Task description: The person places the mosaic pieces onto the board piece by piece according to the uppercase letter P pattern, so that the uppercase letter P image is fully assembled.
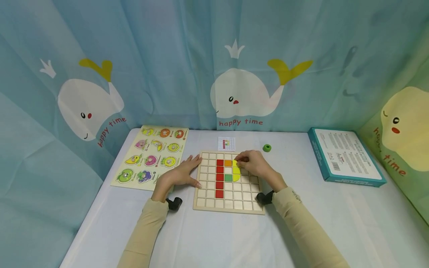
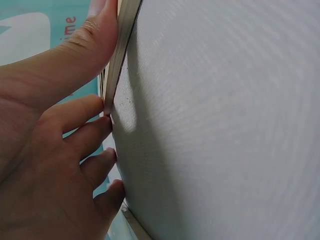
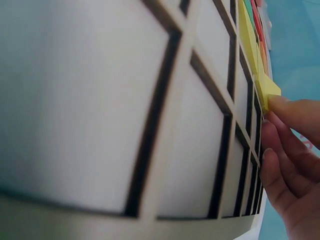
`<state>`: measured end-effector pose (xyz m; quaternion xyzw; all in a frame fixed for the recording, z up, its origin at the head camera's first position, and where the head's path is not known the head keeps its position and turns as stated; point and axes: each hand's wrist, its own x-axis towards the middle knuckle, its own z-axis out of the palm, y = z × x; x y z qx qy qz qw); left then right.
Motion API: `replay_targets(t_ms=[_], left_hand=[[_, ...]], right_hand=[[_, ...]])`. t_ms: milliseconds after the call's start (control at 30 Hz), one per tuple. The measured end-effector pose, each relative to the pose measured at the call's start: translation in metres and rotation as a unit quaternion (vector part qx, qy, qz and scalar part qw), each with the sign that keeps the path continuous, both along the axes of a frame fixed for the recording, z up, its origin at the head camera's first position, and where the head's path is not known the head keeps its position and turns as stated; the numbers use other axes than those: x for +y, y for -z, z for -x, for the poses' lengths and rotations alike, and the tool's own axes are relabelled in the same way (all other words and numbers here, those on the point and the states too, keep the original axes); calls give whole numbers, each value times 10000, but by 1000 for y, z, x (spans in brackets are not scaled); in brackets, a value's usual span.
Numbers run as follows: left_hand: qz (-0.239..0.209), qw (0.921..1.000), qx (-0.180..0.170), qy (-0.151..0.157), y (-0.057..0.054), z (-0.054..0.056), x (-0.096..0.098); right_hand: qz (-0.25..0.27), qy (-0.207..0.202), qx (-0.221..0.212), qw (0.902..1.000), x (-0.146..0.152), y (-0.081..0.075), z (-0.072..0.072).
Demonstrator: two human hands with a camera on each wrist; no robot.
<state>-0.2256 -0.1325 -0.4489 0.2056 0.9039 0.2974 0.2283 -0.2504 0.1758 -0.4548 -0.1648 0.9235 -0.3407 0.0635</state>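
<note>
A wooden grid board (image 1: 229,204) lies on the white table with red squares (image 1: 219,185) in one column. Beside them sit an orange square (image 1: 228,163), a green square (image 1: 228,178) and yellow pieces (image 1: 236,175) with rounded edges. My right hand (image 1: 255,163) is over the upper right of the board. In the right wrist view its thumb and fingers pinch a yellow piece (image 3: 269,91) that stands tilted at the grid. My left hand (image 1: 181,173) rests spread along the board's left edge, fingertips and thumb touching its side (image 2: 116,65) in the left wrist view.
A small printed pattern card (image 1: 226,143) lies behind the board, with a green bead-like piece (image 1: 267,148) to its right. A fruit puzzle board (image 1: 137,175) lies at the left, partly behind the left hand. A teal-edged box (image 1: 348,156) stands at the right. Curtains (image 1: 187,74) hang behind the table.
</note>
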Motion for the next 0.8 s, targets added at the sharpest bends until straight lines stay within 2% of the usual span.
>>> replay_targets(t_ms=[433,800], left_hand=[[-3,10000,-23,-2,5,3,0],[81,10000,-26,4,7,4,-2]], right_hand=[[-253,-267,42,9993,1,-3,-2],[1,-200,-58,9998,3,-3,-7]])
